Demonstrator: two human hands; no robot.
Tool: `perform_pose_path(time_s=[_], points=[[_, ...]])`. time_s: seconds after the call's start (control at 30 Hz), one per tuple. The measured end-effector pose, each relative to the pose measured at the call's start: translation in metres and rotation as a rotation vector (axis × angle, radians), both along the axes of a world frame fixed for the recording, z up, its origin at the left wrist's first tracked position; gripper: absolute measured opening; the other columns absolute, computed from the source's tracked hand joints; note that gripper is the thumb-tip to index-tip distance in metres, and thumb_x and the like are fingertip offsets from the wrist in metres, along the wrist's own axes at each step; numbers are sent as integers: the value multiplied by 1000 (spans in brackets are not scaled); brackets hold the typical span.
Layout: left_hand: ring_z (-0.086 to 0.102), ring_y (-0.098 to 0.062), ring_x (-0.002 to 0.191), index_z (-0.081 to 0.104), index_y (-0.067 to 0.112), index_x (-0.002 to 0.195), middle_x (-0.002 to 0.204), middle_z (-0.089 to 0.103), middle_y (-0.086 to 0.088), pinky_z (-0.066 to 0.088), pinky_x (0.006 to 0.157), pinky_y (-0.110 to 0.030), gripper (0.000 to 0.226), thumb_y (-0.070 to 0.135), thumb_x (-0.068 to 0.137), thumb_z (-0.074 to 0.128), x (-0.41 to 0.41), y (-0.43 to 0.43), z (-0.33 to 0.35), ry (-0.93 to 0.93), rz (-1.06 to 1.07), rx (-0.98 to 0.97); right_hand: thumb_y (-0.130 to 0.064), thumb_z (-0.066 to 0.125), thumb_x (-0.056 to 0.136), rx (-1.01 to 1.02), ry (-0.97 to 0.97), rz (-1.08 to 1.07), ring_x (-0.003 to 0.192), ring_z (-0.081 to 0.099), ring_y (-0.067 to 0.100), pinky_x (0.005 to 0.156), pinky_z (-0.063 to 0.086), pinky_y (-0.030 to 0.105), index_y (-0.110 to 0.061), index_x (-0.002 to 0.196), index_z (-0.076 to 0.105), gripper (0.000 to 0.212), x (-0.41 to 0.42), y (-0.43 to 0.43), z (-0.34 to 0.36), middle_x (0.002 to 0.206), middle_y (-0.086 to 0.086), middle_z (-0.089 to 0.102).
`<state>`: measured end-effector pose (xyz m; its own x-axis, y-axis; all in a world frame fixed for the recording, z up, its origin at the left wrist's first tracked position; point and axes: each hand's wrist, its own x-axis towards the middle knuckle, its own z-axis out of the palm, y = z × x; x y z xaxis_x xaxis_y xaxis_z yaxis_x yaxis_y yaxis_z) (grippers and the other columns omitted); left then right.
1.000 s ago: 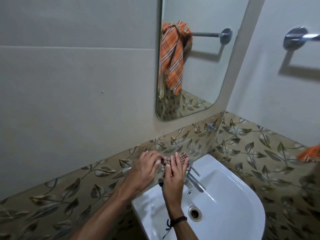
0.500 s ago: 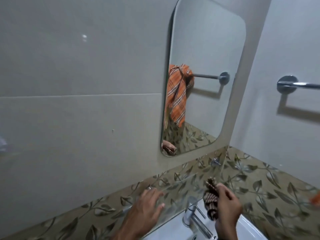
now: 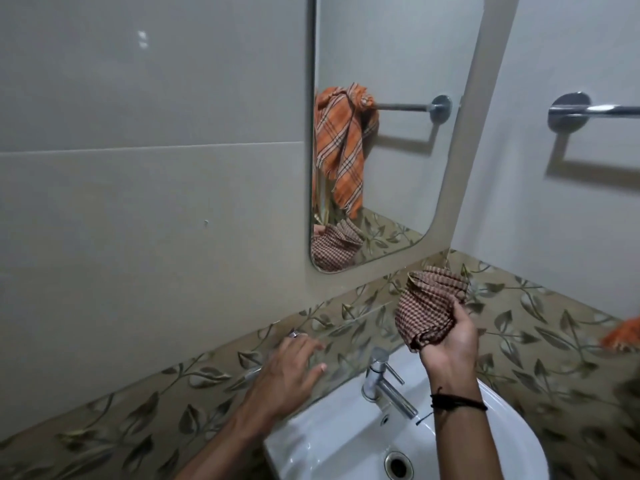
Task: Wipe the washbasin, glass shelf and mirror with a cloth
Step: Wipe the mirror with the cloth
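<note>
No writing, label, brand, number or sign can be read anywhere in the frame. The mirror (image 3: 398, 64), the washbasin (image 3: 329, 445), the tap (image 3: 377, 379), the checked cloth (image 3: 426, 313) and the leaf-patterned tiles (image 3: 519, 327) carry no legible marks.

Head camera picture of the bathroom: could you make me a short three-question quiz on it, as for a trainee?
1. True or false: the left hand holds the cloth.
2. What shows reflected in the mirror? A an orange checked towel; B a toothbrush; C a bottle.
3. Fill in: the tap stands at the back of the white ____.

Key: 1 false, the right hand grips it; 2 A; 3 washbasin.
</note>
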<state>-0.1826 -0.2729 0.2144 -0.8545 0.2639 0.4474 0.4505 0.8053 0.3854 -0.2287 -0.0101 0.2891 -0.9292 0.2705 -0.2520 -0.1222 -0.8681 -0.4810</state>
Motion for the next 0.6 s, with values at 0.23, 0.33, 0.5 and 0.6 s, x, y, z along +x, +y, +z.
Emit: perform_pose_path(time_s=[0.23, 0.33, 0.5, 0.6], points=[[42, -4, 119, 57, 29, 125, 124, 53, 14, 30, 96, -17, 28, 42, 101, 52, 4, 0, -1, -4, 0, 21, -27, 46, 106, 171, 171, -82, 120, 63, 30, 100, 50, 52, -23, 146, 46, 41, -7, -14, 6, 137, 10, 62], [42, 0, 116, 56, 35, 120, 120, 52, 19, 37, 96, -22, 25, 47, 99, 49, 1, -2, -1, -24, -7, 71, -35, 48, 103, 154, 78, -17, 123, 62, 35, 97, 51, 57, -27, 148, 44, 45, -13, -14, 2, 140, 11, 60], [45, 6, 112, 60, 35, 113, 115, 51, 31, 41, 95, -22, 22, 48, 97, 51, -2, -2, 4, 44, -14, 193, -36, 64, 87, 112, 163, -62, 119, 64, 35, 91, 54, 58, -27, 150, 42, 67, -19, -20, 20, 138, 11, 61], [48, 4, 113, 61, 33, 113, 117, 52, 29, 40, 98, -21, 19, 40, 97, 55, -6, 3, 21, 136, -40, 224, -17, 54, 101, 325, 327, -283, 114, 66, 29, 97, 54, 47, -22, 145, 47, 45, -27, -32, 49, 131, 10, 65]])
